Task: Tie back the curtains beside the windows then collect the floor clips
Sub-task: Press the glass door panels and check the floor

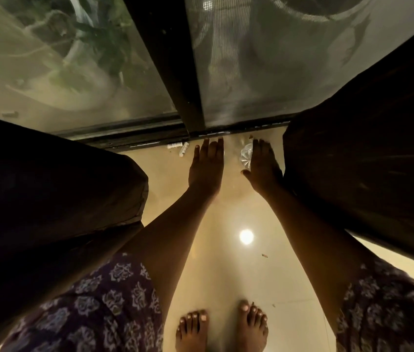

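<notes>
I look straight down at a glossy beige floor by a dark-framed glass door. My left hand (207, 165) reaches down with fingers straight and together, holding nothing. My right hand (261, 166) is spread beside it, fingers apart, next to a clear round glassy object (246, 154) on the floor; I cannot tell whether it touches it. Two small white clips (179, 147) lie by the door track, just left of my left hand. A dark curtain (48, 189) hangs at the left and another dark curtain (368, 161) at the right.
The black door frame post (175, 80) and sill track (135, 138) run along the far edge. My bare feet (221, 326) stand at the bottom. A ceiling light reflects on the floor (246, 236). Small bits of debris (265, 255) lie on the tiles.
</notes>
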